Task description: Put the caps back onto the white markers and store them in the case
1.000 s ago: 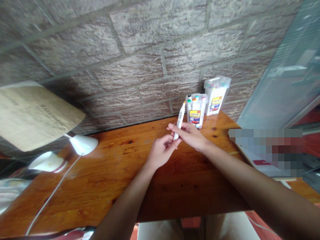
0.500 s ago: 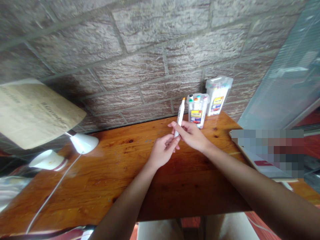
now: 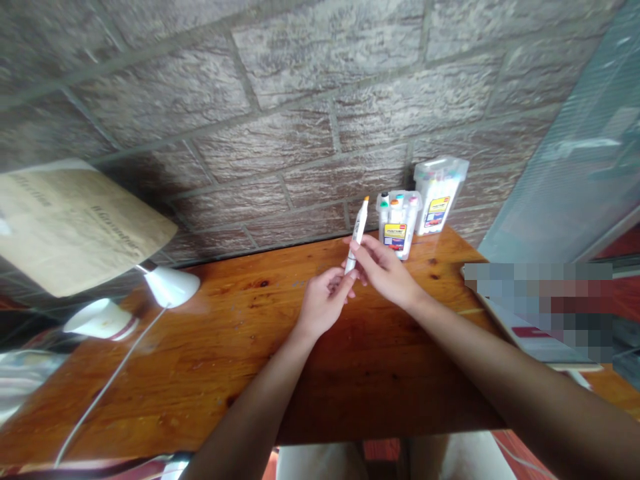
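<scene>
A white marker (image 3: 359,227) with an orange tip stands nearly upright above the table, leaning slightly right at its top. My left hand (image 3: 323,301) pinches its lower end between thumb and fingers. Around the barrel just higher, my right hand (image 3: 387,270) holds it with the thumb in front and fingers behind. A dark ring shows on the barrel between the two hands. Just behind my right hand is a clear plastic case (image 3: 396,230) of several markers, with coloured ends up. Farther right and back stands a second, similar marker case (image 3: 437,197), its lid apparently on.
The wooden table (image 3: 240,347) runs along a stone-patterned wall (image 3: 280,147). At left are a lamp with a paper shade (image 3: 85,223), its white base (image 3: 174,287) and cord, and a tipped white cup (image 3: 103,320). A flat, partly pixelated object (image 3: 525,333) lies at right.
The marker has shifted slightly left against the cases. My right thumb and fingers have changed their hold, and the barrel's dark ring now shows. The whole view has shifted a little.
</scene>
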